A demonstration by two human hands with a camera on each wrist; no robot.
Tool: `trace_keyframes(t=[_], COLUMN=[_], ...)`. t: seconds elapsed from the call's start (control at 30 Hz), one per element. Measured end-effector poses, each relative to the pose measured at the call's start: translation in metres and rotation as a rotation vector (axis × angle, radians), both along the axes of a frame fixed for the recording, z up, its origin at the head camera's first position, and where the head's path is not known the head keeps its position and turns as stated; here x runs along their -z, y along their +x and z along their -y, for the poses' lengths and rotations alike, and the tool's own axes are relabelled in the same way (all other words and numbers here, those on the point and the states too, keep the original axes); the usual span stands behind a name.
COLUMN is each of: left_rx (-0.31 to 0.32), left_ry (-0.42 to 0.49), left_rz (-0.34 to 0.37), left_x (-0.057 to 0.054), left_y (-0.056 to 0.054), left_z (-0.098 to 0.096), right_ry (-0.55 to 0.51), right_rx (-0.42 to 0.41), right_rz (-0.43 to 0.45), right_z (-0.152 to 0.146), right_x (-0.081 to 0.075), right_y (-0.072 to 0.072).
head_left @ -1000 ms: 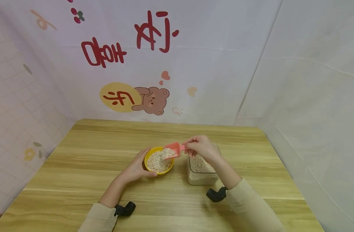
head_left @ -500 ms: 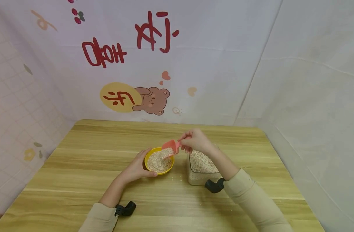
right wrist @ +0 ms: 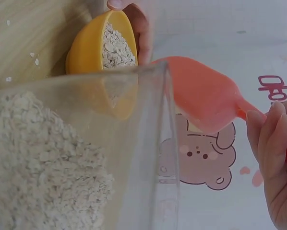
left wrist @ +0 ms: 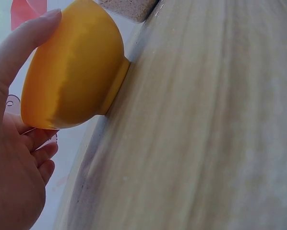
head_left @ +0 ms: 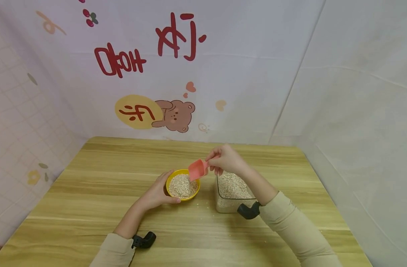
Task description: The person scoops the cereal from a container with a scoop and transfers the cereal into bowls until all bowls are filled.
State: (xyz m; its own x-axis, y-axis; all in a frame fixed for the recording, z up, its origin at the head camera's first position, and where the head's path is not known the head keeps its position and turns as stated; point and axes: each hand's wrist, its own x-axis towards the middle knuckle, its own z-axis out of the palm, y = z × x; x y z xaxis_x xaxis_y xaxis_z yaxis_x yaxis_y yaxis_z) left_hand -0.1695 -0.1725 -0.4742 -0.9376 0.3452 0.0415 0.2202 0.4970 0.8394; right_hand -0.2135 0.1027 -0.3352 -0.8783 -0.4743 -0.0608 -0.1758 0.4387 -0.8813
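Note:
A yellow bowl (head_left: 170,175) full of oat flakes (head_left: 181,186) stands on the table, its foot resting on the wood in the left wrist view. My left hand (head_left: 158,192) grips it from the left side, thumb near the front rim and fingers round the back. Over the bowl's right rim, my right hand (head_left: 225,160) pinches the handle of a coral-pink scoop (head_left: 197,170). The scoop tilts down toward the bowl, and its inside looks bare of flakes. In the right wrist view the scoop (right wrist: 201,91) shows behind the wall of the clear container.
A clear square container (head_left: 233,204) of oat flakes stands right of the bowl, partly under my right forearm. Several stray flakes (head_left: 198,206) lie on the wooden table (head_left: 176,237) between them. A white printed cloth (head_left: 250,74) hangs behind the table.
The scoop held oat flakes before and now looks bare, the flakes having slid into the bowl. My right hand has moved slightly left and away from me. The left hand has stayed put.

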Motion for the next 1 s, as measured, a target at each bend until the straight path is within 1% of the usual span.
trace_keyframes(t=[0.17, 0.23, 0.53, 0.73, 1.0], left_rx=[-0.002, -0.003, -0.004, -0.006, -0.016], left_ry=[-0.004, -0.008, -0.017, -0.018, 0.008], left_rz=[0.000, -0.002, 0.008, -0.009, -0.048], left_x=[0.000, 0.000, -0.002, -0.002, -0.009], left_y=[0.000, 0.000, 0.001, 0.001, 0.004], left_z=[0.000, 0.000, -0.001, -0.002, -0.005], right_ry=[-0.010, -0.021, -0.118, -0.166, -0.260], right_rx=[0.023, 0.039, 0.092, 0.134, 0.179], right_rz=[0.021, 0.042, 0.106, 0.109, 0.094], right_z=[-0.003, -0.005, -0.014, -0.019, -0.031], right_x=[0.007, 0.010, 0.024, 0.031, 0.034], right_y=[0.000, 0.001, 0.004, 0.008, 0.017])
